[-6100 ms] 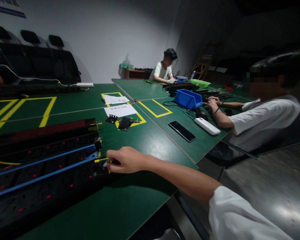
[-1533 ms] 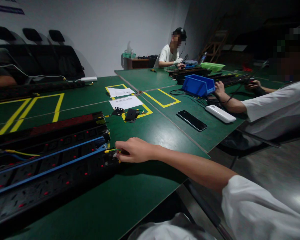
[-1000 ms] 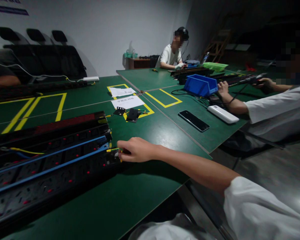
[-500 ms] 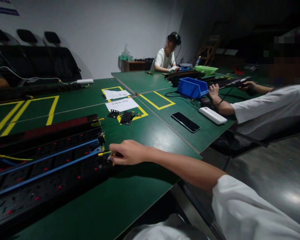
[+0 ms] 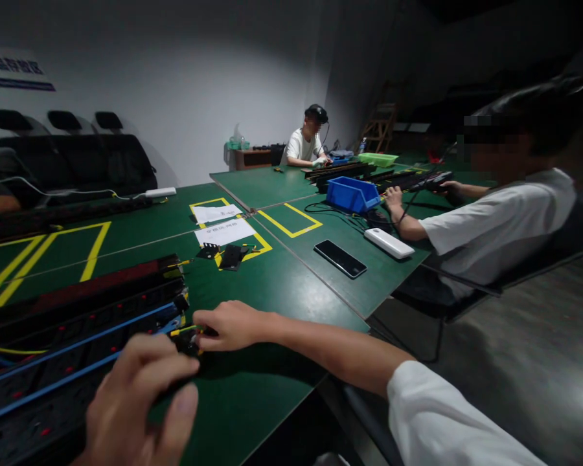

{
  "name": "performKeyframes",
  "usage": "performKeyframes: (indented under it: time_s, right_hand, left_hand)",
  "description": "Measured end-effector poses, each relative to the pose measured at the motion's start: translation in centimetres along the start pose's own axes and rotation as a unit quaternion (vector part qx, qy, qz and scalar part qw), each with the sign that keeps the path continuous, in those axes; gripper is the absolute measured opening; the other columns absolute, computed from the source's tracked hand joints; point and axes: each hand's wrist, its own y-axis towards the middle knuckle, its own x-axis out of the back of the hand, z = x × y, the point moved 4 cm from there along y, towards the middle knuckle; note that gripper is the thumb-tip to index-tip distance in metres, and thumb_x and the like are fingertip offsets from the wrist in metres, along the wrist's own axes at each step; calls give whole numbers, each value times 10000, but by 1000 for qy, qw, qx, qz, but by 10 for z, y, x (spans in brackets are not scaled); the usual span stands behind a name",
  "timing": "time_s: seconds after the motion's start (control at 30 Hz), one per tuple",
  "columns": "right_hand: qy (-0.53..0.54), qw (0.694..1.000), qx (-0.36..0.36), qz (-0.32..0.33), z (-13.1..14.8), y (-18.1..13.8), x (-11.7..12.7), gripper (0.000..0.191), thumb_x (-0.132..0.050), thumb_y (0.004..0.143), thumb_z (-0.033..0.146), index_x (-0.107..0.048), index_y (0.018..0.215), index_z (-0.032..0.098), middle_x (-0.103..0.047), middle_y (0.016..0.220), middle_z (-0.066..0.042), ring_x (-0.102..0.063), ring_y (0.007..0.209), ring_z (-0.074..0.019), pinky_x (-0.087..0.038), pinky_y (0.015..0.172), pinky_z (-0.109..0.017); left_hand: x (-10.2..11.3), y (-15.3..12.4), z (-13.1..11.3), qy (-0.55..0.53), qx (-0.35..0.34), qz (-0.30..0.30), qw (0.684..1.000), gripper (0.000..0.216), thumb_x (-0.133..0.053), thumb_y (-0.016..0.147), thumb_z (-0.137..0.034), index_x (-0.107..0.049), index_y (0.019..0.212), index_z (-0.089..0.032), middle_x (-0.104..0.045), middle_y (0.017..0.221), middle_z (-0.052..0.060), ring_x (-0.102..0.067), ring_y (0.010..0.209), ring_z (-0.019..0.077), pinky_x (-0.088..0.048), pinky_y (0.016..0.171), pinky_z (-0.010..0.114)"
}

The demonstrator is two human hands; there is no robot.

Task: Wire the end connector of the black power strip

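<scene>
While the right hand pinches at the end of the black socket strip, the left hand is near, thumb and fingers apart.
The strip lies on the green table; a yellow-green wire reaches the right hand, but which part is pinched exactly, I cannot tell.

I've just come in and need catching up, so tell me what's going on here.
The person's right hand is at the end of the nearest socket strip, beside a green-and-yellow wire; its exact grip is hidden. The left hand, blurred, is over the strip with thumb and fingers apart. Black plates lie near the papers, and a phone lies to the right. A co-worker on the right has one hand beside a blue bin; another sits farther back.
</scene>
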Motion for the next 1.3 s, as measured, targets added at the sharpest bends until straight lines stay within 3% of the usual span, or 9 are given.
performKeyframes:
  time_s: [0.1, 0.2, 0.3, 0.5, 0.83, 1.3]
  right_hand:
    - [-7, 1000, 3, 3, 3, -1, 0, 214, -491, 949, 443, -554, 1016, 249, -679, 796, 10, -634, 702, -174, -246, 562, -255]
    - [-3, 1000, 0, -4, 5, -3, -2, 215, -512, 940, 421, -560, 1017, 226, -662, 764, -3, -603, 662, -166, -228, 564, -263]
    - [16, 1000, 5, -7, 3, -4, -7, 173, -541, 923, 375, -560, 982, 214, -627, 715, 9, -550, 609, -144, -214, 564, -259]
    - [33, 999, 9, -20, 3, -6, -12, 82, -526, 912, 296, -538, 924, 216, -595, 695, 17, -504, 590, -132, -203, 570, -262]
    - [46, 999, 4, -6, 3, -7, -13, 95, -509, 924, 304, -516, 918, 210, -595, 720, -1, -500, 616, -142, -229, 592, -256]
    - [68, 998, 2, -4, 4, -7, -13, 60, -509, 899, 262, -477, 877, 216, -532, 679, 22, -426, 593, -122, -200, 583, -254]
  left_hand:
    - [-8, 34, -12, -40, 70, -12, 997, 199, -775, 702, -299, -645, 801, -185, -493, 671, -12, -411, 556, 102, -382, 433, 174]
    - [-6, 51, -12, -174, 140, 20, 974, 199, -731, 715, -287, -602, 801, -161, -421, 662, -34, -293, 516, 60, -253, 370, 114]
    - [-1, 52, -3, -239, 170, 56, 954, 193, -728, 736, -263, -597, 805, -139, -383, 667, -40, -264, 525, 46, -248, 370, 90]
    - [7, 48, 12, -263, 156, 36, 951, 235, -779, 742, -231, -570, 752, -125, -347, 679, -52, -237, 529, 30, -235, 371, 78]
    - [10, 51, 22, -256, 150, 21, 955, 232, -818, 725, -247, -649, 773, -96, -331, 592, -72, -208, 509, 19, -225, 385, 79]
    - [10, 50, 24, -255, 136, 12, 957, 235, -838, 706, -253, -697, 800, -90, -351, 574, -71, -219, 516, 24, -233, 396, 101]
